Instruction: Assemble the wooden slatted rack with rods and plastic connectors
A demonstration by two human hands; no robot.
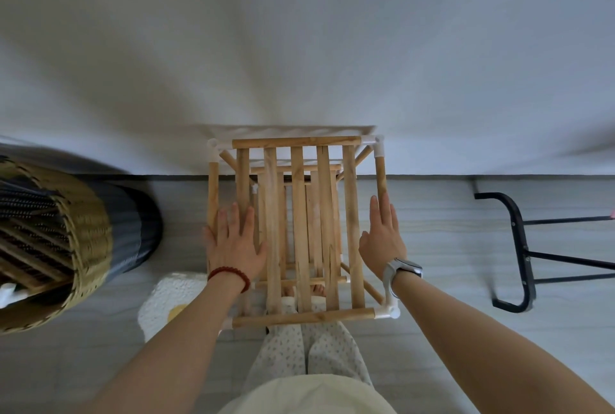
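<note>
Woven olive wicker basket (88, 240) holds wooden slats. Left hand (234, 247) and right hand (382, 240) lie flat, fingers straight, on pale slatted wooden rack (299, 227). No legible writing.

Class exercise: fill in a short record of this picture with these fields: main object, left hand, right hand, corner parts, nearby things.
main object: wooden slatted rack, standing against the wall
left hand: flat on the top slats, left side
right hand: open, at the right side rod
corner parts: white plastic connectors
nearby things: woven basket left, black metal frame right
</note>
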